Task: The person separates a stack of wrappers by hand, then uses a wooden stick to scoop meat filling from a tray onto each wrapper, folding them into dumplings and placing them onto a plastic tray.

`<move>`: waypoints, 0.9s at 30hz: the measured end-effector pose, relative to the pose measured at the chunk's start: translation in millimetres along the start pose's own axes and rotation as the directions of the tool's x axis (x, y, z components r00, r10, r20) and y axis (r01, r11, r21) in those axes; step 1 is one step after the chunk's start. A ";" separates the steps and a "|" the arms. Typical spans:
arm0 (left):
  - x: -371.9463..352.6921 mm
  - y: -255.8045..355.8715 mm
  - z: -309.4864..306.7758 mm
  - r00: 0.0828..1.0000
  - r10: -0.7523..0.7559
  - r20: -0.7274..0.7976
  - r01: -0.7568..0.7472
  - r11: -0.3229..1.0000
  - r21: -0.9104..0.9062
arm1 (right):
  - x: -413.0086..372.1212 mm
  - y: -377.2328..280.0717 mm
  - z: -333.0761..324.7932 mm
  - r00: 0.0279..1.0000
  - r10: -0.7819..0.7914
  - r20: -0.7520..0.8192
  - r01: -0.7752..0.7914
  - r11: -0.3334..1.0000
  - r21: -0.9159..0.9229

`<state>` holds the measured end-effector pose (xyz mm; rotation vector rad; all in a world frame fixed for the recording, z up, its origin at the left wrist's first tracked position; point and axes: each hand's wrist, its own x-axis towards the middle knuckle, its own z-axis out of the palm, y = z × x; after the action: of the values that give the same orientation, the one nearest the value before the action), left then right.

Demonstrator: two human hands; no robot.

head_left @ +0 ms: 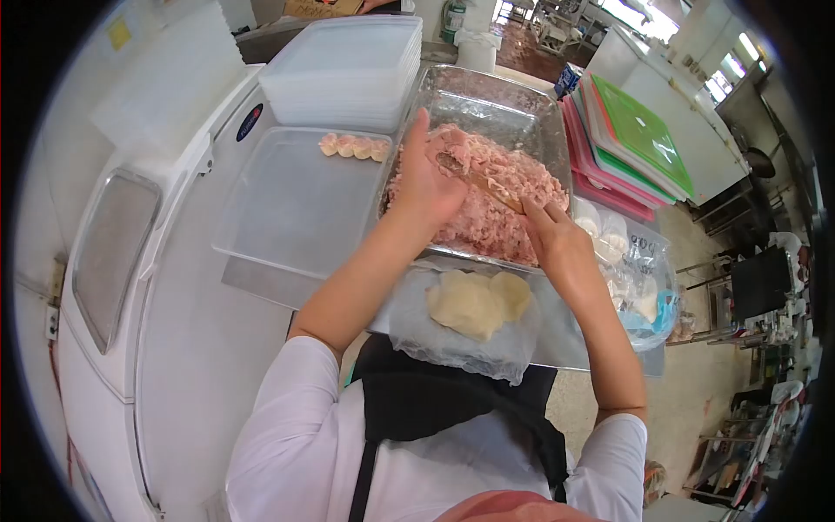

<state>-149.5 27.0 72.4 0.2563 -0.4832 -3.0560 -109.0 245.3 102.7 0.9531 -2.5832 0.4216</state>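
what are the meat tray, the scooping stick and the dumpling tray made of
meat tray: likely stainless steel, shiny grey with bright reflections. stick: looks like wood or bamboo, matte tan. dumpling tray: probably clear plastic, see-through and slightly frosted.

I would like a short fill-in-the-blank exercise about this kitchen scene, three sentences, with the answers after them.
1. The right hand holds a flat spatula made of light-brown ____ over the pink minced meat in the rectangular metal pan.
2. The small folded dumplings lie in a row in the clear ____ tray.
3. The top board of the stack of coloured cutting boards is ____.
Missing words: wood; plastic; green.
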 end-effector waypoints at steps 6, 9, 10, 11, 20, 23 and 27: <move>-9.1 17.4 -11.0 0.928 -0.091 0.361 -0.043 0.937 0.348 | -1.4 16.4 -27.5 0.947 0.297 0.124 -0.321 0.846 0.425; -17.2 21.5 -4.0 0.808 0.000 0.589 -0.539 0.404 0.739 | -7.1 19.0 -40.8 0.903 0.271 0.333 -0.408 0.785 0.466; -18.4 23.4 -1.2 0.736 0.011 0.677 -0.674 0.116 0.730 | -9.3 15.6 -48.1 0.897 0.267 0.353 -0.416 0.784 0.462; -21.1 26.9 4.6 0.750 -0.073 0.657 -0.657 0.026 0.754 | -11.0 10.3 -57.0 0.890 0.262 0.372 -0.421 0.783 0.458; -18.5 36.4 5.2 0.727 -0.456 0.513 -0.652 -0.224 0.724 | -19.3 41.0 -9.4 0.953 0.052 0.299 -0.206 0.834 0.513; -6.2 28.3 -2.2 0.828 -0.381 0.411 -0.509 -0.202 0.837 | -13.5 51.0 -12.4 0.987 0.087 0.138 -0.125 0.947 0.296; -3.0 27.7 -6.9 0.966 -0.165 0.201 -0.198 0.038 0.979 | -16.8 8.7 -25.5 0.991 0.125 -0.051 -0.123 0.992 0.039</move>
<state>-145.1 -1.3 75.1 -0.1924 -2.5893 -1.9505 -97.2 271.1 117.0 0.7845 -2.6028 0.5207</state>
